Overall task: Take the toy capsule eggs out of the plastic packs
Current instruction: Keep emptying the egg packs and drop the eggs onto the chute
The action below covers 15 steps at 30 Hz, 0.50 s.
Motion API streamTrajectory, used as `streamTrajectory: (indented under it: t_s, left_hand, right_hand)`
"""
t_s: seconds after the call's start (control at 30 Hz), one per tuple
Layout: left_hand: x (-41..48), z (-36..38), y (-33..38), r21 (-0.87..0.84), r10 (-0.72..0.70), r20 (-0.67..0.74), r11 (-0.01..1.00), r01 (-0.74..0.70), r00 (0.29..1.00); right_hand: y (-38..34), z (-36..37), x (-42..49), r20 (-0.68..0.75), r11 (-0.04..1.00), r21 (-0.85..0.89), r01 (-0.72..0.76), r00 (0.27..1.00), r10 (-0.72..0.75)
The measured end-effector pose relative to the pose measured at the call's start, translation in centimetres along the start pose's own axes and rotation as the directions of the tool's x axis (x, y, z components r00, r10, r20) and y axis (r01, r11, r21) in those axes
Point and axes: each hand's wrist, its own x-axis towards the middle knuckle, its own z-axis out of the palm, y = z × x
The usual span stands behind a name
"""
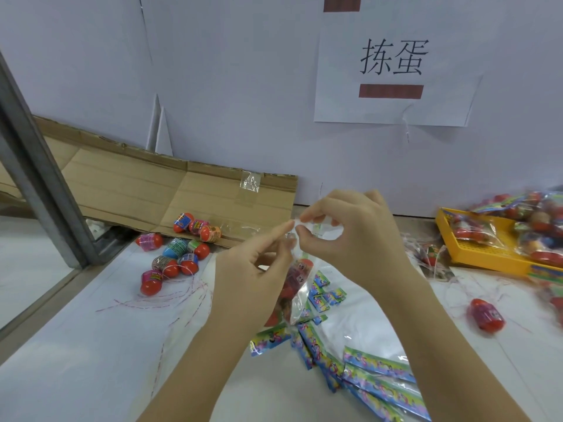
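A clear plastic pack [294, 287] with red capsule eggs inside hangs in front of me above the table. My left hand [253, 266] pinches its top edge from the left with thumb and forefinger. My right hand [344, 233] pinches the same top edge from the right, fingers curled. Several loose capsule eggs [175, 254], red with coloured labels, lie in a heap at the left by the cardboard. One more red egg [486, 315] lies alone at the right.
A yellow tray [475, 254] at the right holds several full packs. Printed header cards [377, 379] and empty plastic lie below my hands. Flattened cardboard [152, 190] leans at the back left, beside a grey metal post [39, 178]. Red-white strings [170, 300] lie scattered.
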Motion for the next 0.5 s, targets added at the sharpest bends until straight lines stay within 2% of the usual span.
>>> streamTrajectory:
  t_s: [0.13, 0.23, 0.4, 0.5]
  left_hand:
    - [-0.1, 0.1, 0.2, 0.074, 0.075, 0.001, 0.994, -0.075, 0.997]
    - [0.0, 0.0, 0.1, 0.07, 0.075, -0.009, 0.995, -0.074, 0.997]
    - [0.0, 0.0, -0.1, -0.111, -0.073, -0.004, 0.991, 0.072, 0.997]
    - [0.6, -0.3, -0.4, -0.219, -0.158, -0.021, 0.964, 0.15, 0.987]
  right_hand:
    - [0.0, 0.2, 0.0, -0.031, 0.999, -0.035, 0.025, 0.999, -0.026]
    - [0.0, 0.6, 0.0, -0.072, 0.998, -0.055, -0.023, 0.997, 0.019]
    - [1.4, 0.7, -0.1, -0.153, 0.984, -0.036, -0.172, 0.974, 0.165]
    - [3.3, 0.3, -0.1, -0.148, 0.937, 0.148, -0.317, 0.93, 0.338]
